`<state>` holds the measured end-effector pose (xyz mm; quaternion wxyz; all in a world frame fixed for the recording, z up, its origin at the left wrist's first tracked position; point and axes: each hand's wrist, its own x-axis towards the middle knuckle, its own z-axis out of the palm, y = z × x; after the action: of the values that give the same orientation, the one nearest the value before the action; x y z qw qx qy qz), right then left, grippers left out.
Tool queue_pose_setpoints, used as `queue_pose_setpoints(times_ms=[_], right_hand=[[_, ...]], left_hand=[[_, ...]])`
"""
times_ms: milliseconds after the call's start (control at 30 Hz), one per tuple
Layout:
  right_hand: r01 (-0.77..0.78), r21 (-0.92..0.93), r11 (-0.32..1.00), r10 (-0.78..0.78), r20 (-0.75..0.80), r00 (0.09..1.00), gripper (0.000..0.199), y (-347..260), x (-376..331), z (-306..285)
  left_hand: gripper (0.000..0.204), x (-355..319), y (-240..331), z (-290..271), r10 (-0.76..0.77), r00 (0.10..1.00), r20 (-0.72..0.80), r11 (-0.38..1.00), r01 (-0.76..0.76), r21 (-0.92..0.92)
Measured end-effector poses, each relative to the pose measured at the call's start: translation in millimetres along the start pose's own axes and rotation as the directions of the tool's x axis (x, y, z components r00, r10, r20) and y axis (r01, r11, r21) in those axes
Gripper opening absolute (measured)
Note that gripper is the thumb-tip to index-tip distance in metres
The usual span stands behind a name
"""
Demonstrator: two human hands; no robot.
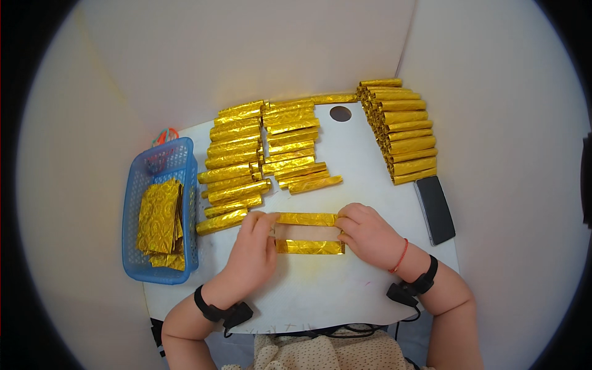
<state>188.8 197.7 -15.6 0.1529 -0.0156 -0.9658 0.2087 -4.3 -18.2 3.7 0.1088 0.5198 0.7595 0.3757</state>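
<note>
In front of me a sheet of gold foil paper [308, 247] lies on the table, gold bands along its far and near edges and a pale strip between them. My left hand [251, 248] grips its left end, fingers bent and closed. At the right end my right hand [369, 235] pinches the same sheet between thumb and fingers. Just beyond my left hand lie two columns of rolled gold paper tubes [231, 159], [291, 137]. How far the edges curl under my fingers is hidden.
A blue plastic basket [190, 185] on the left holds a stack of flat gold sheets [159, 216]. Gold tubes [412, 145] are piled at the far right, with a dark phone [435, 209] nearer me. The white table [345, 296] has a round hole [340, 114] near its back.
</note>
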Motion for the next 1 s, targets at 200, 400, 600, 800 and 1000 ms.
queue_pose_setpoints(times_ms=[200, 400, 600, 800, 1000], right_hand=[[0.024, 0.067, 0.997, -0.021, -0.045, 0.999, 0.024, 5, 4, 1], [-0.018, 0.036, 0.999, 0.018, -0.015, 1.0, 0.026, 1, 4, -5], [-0.063, 0.07, 0.996, 0.058, 0.066, 0.996, 0.027, 0, 3, -19], [-0.035, 0.035, 0.999, 0.032, 0.073, 0.997, 0.03, -1, 2, -18], [-0.051, 0.02, 0.998, 0.05, 0.082, 0.995, 0.03, -4, 3, -17]], left_hand=[[0.042, 3, -24, -8, 0.025, 0.987, 0.158, 0.999, -0.018, -0.044], [0.038, 11, -32, -16, 0.126, 0.968, 0.216, 0.988, -0.142, 0.058], [0.041, 13, -37, -19, 0.176, 0.956, 0.236, 0.983, -0.184, 0.013], [0.044, 13, -41, -19, 0.149, 0.957, 0.25, 0.989, -0.143, -0.043], [0.034, 11, -43, -9, 0.117, 0.98, 0.161, 0.993, -0.115, -0.023]])
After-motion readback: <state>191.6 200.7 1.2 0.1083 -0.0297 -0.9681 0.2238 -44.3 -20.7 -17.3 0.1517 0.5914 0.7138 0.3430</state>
